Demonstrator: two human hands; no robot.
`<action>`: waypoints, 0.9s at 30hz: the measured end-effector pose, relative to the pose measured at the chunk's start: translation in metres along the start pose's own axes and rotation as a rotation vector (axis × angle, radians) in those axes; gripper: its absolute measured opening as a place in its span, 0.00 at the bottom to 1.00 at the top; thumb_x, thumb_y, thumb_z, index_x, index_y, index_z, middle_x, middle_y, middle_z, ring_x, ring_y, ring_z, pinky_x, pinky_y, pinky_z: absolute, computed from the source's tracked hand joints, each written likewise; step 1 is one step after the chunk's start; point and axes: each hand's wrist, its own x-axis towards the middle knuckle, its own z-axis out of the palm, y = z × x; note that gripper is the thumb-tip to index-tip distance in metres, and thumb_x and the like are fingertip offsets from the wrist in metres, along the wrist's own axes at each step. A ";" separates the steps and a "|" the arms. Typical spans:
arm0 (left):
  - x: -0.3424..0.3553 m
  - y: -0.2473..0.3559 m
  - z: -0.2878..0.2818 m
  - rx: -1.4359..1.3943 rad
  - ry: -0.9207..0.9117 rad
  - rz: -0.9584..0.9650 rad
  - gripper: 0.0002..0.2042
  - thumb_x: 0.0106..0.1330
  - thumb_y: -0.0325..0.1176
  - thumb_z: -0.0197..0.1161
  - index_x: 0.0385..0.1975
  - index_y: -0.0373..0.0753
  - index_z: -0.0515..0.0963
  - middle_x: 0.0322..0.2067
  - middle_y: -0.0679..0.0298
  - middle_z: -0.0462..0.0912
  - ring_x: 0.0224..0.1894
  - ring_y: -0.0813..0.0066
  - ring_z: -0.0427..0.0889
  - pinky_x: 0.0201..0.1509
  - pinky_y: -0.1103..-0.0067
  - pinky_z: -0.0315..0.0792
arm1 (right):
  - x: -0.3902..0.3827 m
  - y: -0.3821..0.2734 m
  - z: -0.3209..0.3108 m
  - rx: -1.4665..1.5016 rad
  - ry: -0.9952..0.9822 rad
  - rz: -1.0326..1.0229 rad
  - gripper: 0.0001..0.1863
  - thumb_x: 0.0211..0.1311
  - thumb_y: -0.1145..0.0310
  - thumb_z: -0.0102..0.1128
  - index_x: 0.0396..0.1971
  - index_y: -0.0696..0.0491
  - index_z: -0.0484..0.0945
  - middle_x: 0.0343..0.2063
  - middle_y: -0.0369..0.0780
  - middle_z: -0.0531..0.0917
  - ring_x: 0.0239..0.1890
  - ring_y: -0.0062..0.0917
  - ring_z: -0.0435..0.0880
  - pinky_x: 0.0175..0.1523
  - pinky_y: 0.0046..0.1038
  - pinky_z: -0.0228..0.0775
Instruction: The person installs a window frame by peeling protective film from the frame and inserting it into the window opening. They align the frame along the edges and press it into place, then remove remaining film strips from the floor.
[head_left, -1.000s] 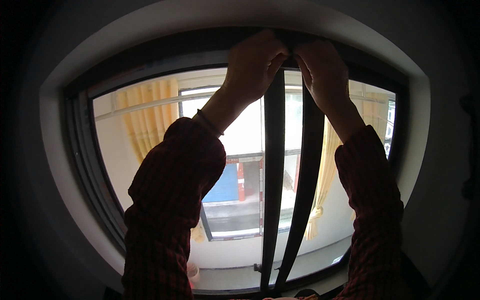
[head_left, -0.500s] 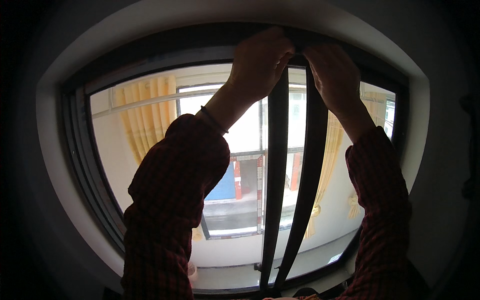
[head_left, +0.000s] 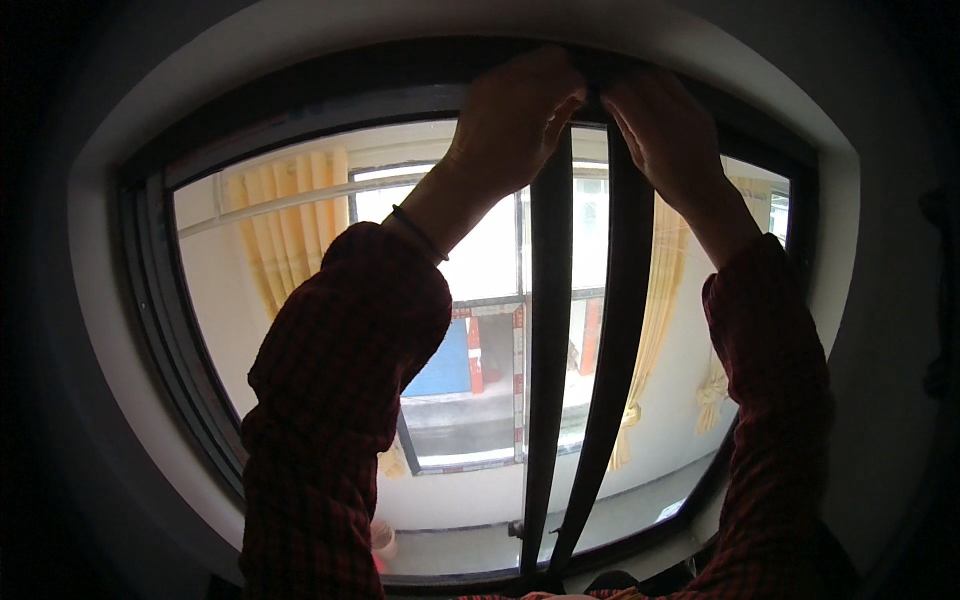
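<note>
Both my arms reach up to the top of a dark-framed sliding window [head_left: 551,300]. My left hand [head_left: 520,110] is closed at the top rail, just left of the two dark upright bars, with its thumb side facing right. My right hand [head_left: 665,135] is closed too, its fingers bent and pressed together against the top of the right upright bar [head_left: 627,260]. A narrow gap separates the hands. The fingertips lie in deep shadow, so whatever they grip cannot be made out. A dark band [head_left: 420,233] circles my left wrist.
Through the glass show yellow curtains [head_left: 290,215], a white rail [head_left: 290,202] and a further window [head_left: 460,390]. A small latch [head_left: 516,529] sits low on the left upright. The pale window recess [head_left: 105,330] surrounds the frame.
Both hands stay at the top rail; the right hand has shifted slightly up and left. My right forearm has swung a little outward. The view has moved slightly.
</note>
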 end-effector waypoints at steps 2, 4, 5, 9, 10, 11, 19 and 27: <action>0.001 0.002 0.001 -0.010 0.026 -0.011 0.04 0.62 0.27 0.69 0.34 0.41 0.81 0.33 0.63 0.80 0.33 0.66 0.83 0.36 0.74 0.79 | 0.003 0.001 -0.002 -0.018 -0.046 0.010 0.16 0.50 0.81 0.71 0.38 0.52 0.77 0.36 0.40 0.81 0.42 0.34 0.83 0.46 0.32 0.80; 0.003 0.005 0.002 -0.032 0.059 -0.034 0.04 0.59 0.25 0.69 0.29 0.40 0.79 0.31 0.62 0.78 0.34 0.62 0.82 0.35 0.70 0.77 | 0.004 0.000 -0.004 -0.014 -0.096 0.053 0.17 0.49 0.83 0.69 0.38 0.53 0.75 0.35 0.41 0.81 0.41 0.35 0.82 0.45 0.33 0.80; 0.004 0.006 0.002 -0.019 0.066 -0.040 0.04 0.59 0.25 0.68 0.29 0.40 0.79 0.31 0.62 0.78 0.35 0.62 0.82 0.35 0.70 0.77 | 0.004 -0.001 -0.005 0.000 -0.124 0.092 0.17 0.49 0.84 0.69 0.38 0.53 0.75 0.35 0.41 0.80 0.41 0.35 0.82 0.45 0.34 0.80; 0.005 0.007 0.000 0.033 0.044 -0.045 0.06 0.59 0.24 0.69 0.32 0.41 0.80 0.34 0.62 0.80 0.39 0.62 0.82 0.39 0.71 0.78 | 0.006 -0.002 -0.006 0.080 -0.182 0.210 0.18 0.48 0.85 0.67 0.37 0.53 0.73 0.33 0.41 0.80 0.39 0.36 0.82 0.44 0.36 0.78; 0.005 0.007 -0.001 0.045 0.015 -0.061 0.07 0.59 0.24 0.70 0.35 0.41 0.80 0.36 0.62 0.80 0.40 0.62 0.82 0.40 0.72 0.79 | 0.007 -0.002 -0.007 0.110 -0.184 0.224 0.17 0.49 0.85 0.67 0.36 0.53 0.73 0.33 0.41 0.80 0.39 0.37 0.81 0.44 0.36 0.78; 0.004 0.007 -0.001 0.057 0.012 -0.053 0.07 0.59 0.24 0.70 0.34 0.41 0.80 0.36 0.61 0.80 0.41 0.62 0.82 0.41 0.72 0.79 | 0.009 -0.004 -0.009 0.152 -0.187 0.221 0.16 0.50 0.85 0.66 0.36 0.53 0.72 0.33 0.41 0.80 0.39 0.37 0.81 0.43 0.37 0.77; -0.005 0.007 -0.005 0.117 -0.036 0.001 0.08 0.60 0.22 0.69 0.36 0.40 0.79 0.39 0.58 0.82 0.43 0.62 0.83 0.45 0.71 0.81 | 0.011 -0.052 -0.024 0.603 -0.384 0.680 0.04 0.70 0.72 0.59 0.40 0.54 0.78 0.30 0.40 0.84 0.34 0.26 0.85 0.40 0.27 0.78; -0.005 0.006 -0.007 0.062 0.063 -0.059 0.09 0.60 0.20 0.68 0.38 0.39 0.79 0.37 0.59 0.83 0.40 0.62 0.84 0.43 0.73 0.81 | -0.038 -0.041 -0.049 0.813 0.000 1.262 0.10 0.69 0.64 0.63 0.44 0.52 0.81 0.32 0.36 0.87 0.31 0.20 0.86 0.39 0.23 0.81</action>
